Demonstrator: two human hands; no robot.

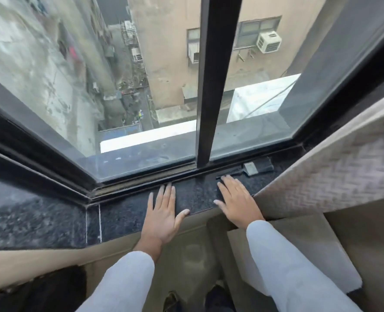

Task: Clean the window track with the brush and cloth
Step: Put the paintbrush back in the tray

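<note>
— Where do we have our hands?
— Both flat, palms down, fingers spread on the dark speckled granite sill (195,199): left hand (164,212) fingertips at the dusty black window track (155,179), right hand (237,199) empty too.
— The brush?
— The black flat-bristled brush (257,166) lies at one o'clock of our right hand (handle just beside the fingertips).

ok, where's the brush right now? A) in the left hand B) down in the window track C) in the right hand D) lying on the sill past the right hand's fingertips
D: the brush lies flat on the dark stone sill, just beyond the right hand, which rests open and palm-down; the left hand is empty too.
</note>
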